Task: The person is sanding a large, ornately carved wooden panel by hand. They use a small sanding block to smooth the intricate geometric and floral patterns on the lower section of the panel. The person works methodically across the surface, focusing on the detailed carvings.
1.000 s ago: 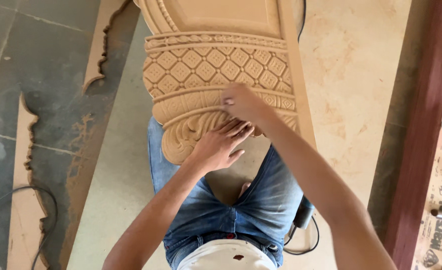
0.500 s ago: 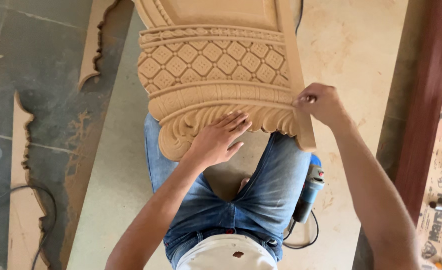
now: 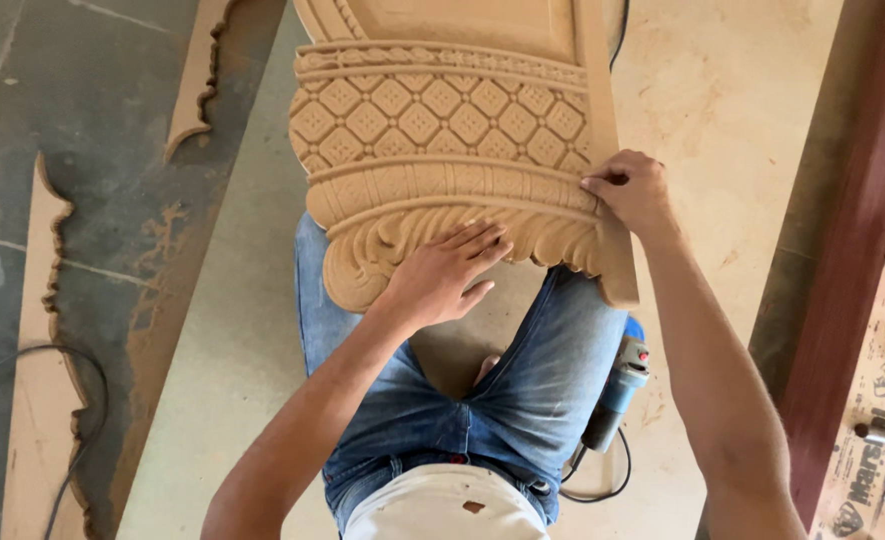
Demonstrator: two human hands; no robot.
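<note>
A tan carved board (image 3: 442, 120) with a diamond lattice, ribbed bands and a leafy scalloped lower edge lies across my lap, over my blue jeans (image 3: 522, 400). My left hand (image 3: 442, 275) rests flat on the leaf carving at the board's lower edge, fingers stretched out and holding nothing. My right hand (image 3: 634, 190) presses on the ribbed band at the board's right side with its fingers curled tight. Nothing shows between those fingers.
A blue and grey power tool (image 3: 617, 385) with a black cable (image 3: 602, 480) lies by my right thigh on a pale sheet (image 3: 722, 120). Scalloped offcuts (image 3: 37, 300) lie on the grey floor at left. A dark red wooden beam (image 3: 852, 250) and printed cardboard (image 3: 882, 400) border the right.
My right hand slid from the middle of the carved band to its right end, then drew back slightly to the left. The left hand stayed on the leaf carving.
</note>
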